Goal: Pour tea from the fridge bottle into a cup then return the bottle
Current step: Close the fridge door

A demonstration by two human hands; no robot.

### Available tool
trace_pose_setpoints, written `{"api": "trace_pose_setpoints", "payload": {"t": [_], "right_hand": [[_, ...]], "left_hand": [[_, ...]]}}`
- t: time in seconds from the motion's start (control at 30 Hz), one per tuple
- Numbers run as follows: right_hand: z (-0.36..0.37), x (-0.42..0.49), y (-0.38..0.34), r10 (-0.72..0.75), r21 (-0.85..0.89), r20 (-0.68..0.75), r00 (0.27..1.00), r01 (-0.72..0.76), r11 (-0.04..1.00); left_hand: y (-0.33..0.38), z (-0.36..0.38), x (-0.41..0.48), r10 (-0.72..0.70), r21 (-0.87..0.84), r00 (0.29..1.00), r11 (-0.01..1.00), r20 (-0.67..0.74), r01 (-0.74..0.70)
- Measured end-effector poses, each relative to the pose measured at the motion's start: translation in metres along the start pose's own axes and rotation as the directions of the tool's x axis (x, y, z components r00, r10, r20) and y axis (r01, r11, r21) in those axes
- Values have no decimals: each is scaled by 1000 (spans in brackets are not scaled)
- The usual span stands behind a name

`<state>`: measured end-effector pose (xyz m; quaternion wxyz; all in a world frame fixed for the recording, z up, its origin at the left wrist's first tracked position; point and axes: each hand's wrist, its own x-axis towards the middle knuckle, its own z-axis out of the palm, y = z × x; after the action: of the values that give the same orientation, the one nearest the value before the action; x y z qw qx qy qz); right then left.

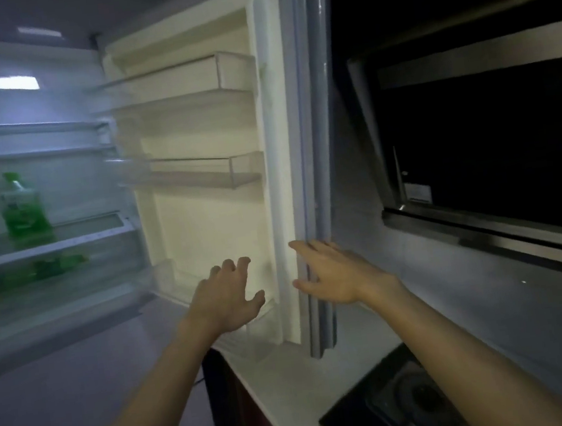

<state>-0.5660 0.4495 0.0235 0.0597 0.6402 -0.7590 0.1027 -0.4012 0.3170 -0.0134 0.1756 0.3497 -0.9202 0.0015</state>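
One green bottle (22,209) stands on the fridge shelf (74,242).

Three door shelves (181,78), perhaps three bottles (22,205)

Glass fridge shelf (74,242) with a green bottle (22,209) upright on it.

Fridge (68,189) stands open
Clear way to the green bottle (22,209) on its glass shelf (73,234); door bins (197,175) jut at right.
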Motion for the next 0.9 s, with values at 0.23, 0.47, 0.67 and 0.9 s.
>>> {"api": "trace_pose_setpoints", "payload": {"t": [0.23, 0.47, 0.67, 0.9], "right_hand": [[-34, -18, 45, 139, -50, -37, 990, -141, 989], [-75, 0, 61, 149, -59, -123, 981, -157, 986], [-99, 32, 68, 138, 22, -167, 976, -136, 990], [-105, 47, 70, 62, 225, -194, 979, -17, 974]], "left_hand": [[60, -15, 28, 106, 4, 991, 994, -77, -107], [90, -48, 38, 131, -5, 937, 990, -324, -140], [106, -61, 56, 154, -31, 914, 983, -376, -179], [107, -55, 61, 146, -51, 911, 983, -385, -179]]}}
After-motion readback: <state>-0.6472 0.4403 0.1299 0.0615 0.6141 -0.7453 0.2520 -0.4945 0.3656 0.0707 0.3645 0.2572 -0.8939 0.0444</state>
